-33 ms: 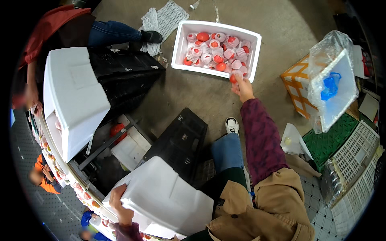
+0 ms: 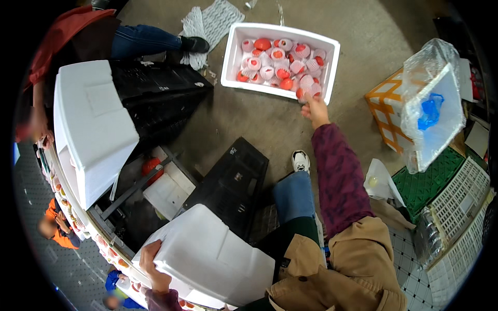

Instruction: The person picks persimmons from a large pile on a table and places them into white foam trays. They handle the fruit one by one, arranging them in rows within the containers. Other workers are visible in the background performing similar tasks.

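At floor level, right hand [image 2: 314, 108] pinched a wrapped fruit [image 2: 312, 94] at foam box [image 2: 232, 56] rim; left hand [image 2: 151, 265] gripped white foam lid [image 2: 207, 254].

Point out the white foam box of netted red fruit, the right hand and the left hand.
white foam box of netted red fruit [image 2: 233, 54], head view, left wall.
right hand [image 2: 315, 110], head view, back of hand.
left hand [image 2: 151, 262], head view, knuckles.

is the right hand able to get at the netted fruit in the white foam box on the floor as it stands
Probably yes: the right hand is already at the near rim of the open white foam box, touching a netted fruit in its corner. The box has no lid on, and nothing lies between.
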`<state>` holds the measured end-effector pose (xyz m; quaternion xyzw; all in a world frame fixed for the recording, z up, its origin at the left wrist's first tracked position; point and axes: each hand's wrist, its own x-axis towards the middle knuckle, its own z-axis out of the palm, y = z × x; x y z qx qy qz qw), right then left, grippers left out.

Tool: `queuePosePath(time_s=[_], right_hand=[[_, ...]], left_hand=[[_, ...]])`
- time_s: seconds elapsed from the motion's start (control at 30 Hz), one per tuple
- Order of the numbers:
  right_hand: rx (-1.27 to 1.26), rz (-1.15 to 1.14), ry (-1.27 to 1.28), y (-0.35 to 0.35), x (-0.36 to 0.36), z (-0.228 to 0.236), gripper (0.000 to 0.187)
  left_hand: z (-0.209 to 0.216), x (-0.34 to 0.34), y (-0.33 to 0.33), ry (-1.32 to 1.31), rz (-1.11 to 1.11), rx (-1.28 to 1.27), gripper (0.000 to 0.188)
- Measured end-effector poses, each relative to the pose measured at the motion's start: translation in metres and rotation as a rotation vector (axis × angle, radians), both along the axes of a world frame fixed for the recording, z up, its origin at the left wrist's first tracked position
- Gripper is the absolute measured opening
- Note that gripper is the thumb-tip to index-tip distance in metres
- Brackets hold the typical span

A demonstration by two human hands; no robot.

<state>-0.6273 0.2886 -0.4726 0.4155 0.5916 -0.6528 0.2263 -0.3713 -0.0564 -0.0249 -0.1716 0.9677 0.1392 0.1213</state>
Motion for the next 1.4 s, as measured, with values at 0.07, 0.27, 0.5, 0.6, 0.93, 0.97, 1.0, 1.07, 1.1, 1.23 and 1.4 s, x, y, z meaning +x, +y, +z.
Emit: queuePosePath(time_s=[0.07,0.27,0.5,0.6,0.93,0.97,1.0,1.07,1.1,1.23,1.4], right_hand=[[0.311,0.17,0.045,0.006,-0.01,-0.013,0.056],[0.929,0.519,0.078,0.083,-0.018,-0.07,0.071],[0.774,0.319,0.172,0.091,-0.027,-0.161,0.096],[0.771,0.409,0.034,0.079,-0.027,-0.155,0.076],[0.707,0.257,-0.092,0.029,0.119,-0.126,0.033],[0.673,0.246,-0.104,0.035,0.139,-0.113,0.033],[0.661,0.227,-0.118,0.045,0.165,-0.11,0.033],[0.522,0.172,-0.158,0.061,0.202,-0.089,0.036],[0.446,0.111,-0.123,0.07,0.225,-0.082,0.035],[0.269,0.033,-0.247,0.096,0.305,-0.042,0.026],[0.443,0.092,-0.405,0.103,0.336,-0.007,0.029]], left_hand=[[-0.001,0.004,-0.001,-0.01,0.016,-0.017,0.029],[-0.004,0.021,-0.003,-0.014,0.09,-0.123,0.024],[-0.004,0.007,0.001,-0.093,-0.125,-0.112,0.023],[-0.004,0.004,0.0,-0.112,-0.139,-0.099,0.026],[0.005,0.028,-0.023,-0.174,-0.094,0.037,0.035],[0.001,0.004,-0.005,-0.168,-0.052,-0.015,0.037],[0.007,-0.012,-0.009,-0.26,-0.053,0.009,0.038],[0.015,-0.024,-0.011,-0.422,-0.016,0.052,0.04],[0.023,-0.046,-0.003,-0.581,-0.077,0.069,0.04],[0.051,-0.182,0.019,-1.167,-0.098,0.314,0.066],[-0.145,-0.24,0.157,-0.493,-1.127,0.122,0.068]])
